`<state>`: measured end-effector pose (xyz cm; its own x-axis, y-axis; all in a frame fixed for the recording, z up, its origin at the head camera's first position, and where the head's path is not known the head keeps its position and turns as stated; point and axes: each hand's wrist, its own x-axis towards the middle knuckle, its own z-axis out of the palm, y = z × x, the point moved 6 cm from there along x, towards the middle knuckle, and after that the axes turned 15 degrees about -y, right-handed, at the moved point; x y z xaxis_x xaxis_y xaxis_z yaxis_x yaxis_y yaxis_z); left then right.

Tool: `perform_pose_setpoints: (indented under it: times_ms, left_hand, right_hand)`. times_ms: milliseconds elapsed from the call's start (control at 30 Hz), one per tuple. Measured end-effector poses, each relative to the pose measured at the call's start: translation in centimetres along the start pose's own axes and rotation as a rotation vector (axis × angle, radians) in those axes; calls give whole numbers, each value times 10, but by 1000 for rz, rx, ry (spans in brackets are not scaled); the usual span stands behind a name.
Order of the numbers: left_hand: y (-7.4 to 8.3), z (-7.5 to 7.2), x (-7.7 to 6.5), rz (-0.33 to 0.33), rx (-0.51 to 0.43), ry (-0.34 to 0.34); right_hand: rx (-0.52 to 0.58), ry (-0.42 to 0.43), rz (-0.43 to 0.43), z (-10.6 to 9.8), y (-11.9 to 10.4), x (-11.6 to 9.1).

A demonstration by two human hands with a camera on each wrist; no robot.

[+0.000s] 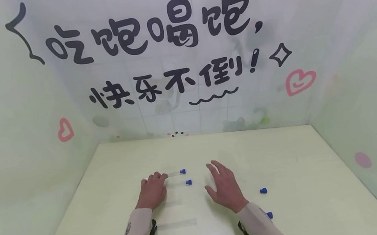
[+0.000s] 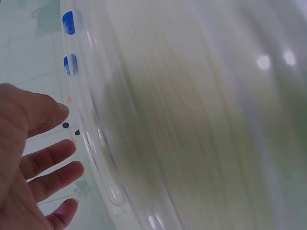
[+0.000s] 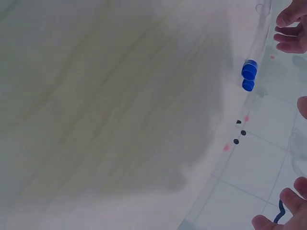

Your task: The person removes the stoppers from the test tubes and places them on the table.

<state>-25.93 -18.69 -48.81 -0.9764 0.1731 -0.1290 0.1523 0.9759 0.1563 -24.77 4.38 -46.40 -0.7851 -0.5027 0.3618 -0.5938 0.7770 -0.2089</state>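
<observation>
My left hand [image 1: 151, 191] hovers at the left over clear tubes lying on the table, its thumb and fingers spread slightly apart in the left wrist view. Nothing shows between those fingers. The far tube [image 1: 173, 174] carries a blue cap [image 1: 182, 171] on its right end; a second tube [image 1: 175, 185] just nearer me has its own blue cap [image 1: 189, 182]. Closer in lie an uncapped tube [image 1: 173, 203], partly hidden by the hand, and another uncapped tube [image 1: 177, 224] by the left sleeve. My right hand [image 1: 226, 189] is held over the middle, fingers loosely extended, holding nothing.
Two loose blue caps rest to the right of my right arm: one farther cap [image 1: 263, 190] and one nearer cap [image 1: 269, 215] beside the sleeve. The pale table [image 1: 296, 159] is bounded by printed walls at the back [image 1: 188, 117] and both sides.
</observation>
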Motion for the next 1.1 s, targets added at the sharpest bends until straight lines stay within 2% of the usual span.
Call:
perform_pose_setpoints:
  times_ms: [200, 333, 433, 767, 900, 1100]
  left_hand:
    - [3, 0, 16, -17, 25, -87]
    - [2, 5, 20, -45, 40, -149]
    - [3, 6, 22, -42, 42, -164]
    - [3, 5, 20, -32, 142, -142]
    - [6, 3, 12, -5, 139, -118]
    - [19, -4, 7, 26, 134, -47]
  right_hand:
    - [21, 24, -7, 3, 5, 4]
    - [60, 1, 4, 9, 4, 6]
    - [107, -21, 22, 12, 2, 9]
    - [193, -149, 90, 27, -7, 19]
    - [188, -161, 101, 29, -8, 17]
    - [199, -134, 86, 28, -8, 14]
